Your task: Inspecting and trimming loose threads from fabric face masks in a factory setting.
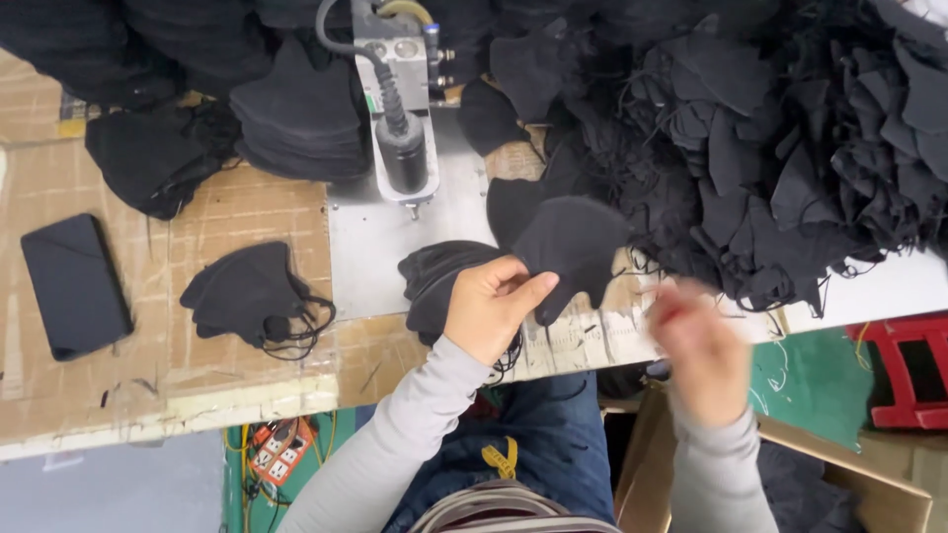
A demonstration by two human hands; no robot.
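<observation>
Two hands show, the left hand (pixel 486 308) and the right hand (pixel 696 347), with one black mask (pixel 571 249) pinched in the left hand. On the counter (pixel 247 212) lie one dark phone (pixel 75 284) at the far left, one press head (pixel 403 148) on one metal plate (pixel 370 247), and four separate stacks of black masks: far left (pixel 153 158), middle left (pixel 252 296), beside the press (pixel 301 123) and under the left hand (pixel 430 276). One large loose heap of masks (pixel 770 148), too tangled to count, fills the right, and below sit one red stool (pixel 904 370), one cardboard box (pixel 879 489) and one power strip (pixel 279 452).
</observation>
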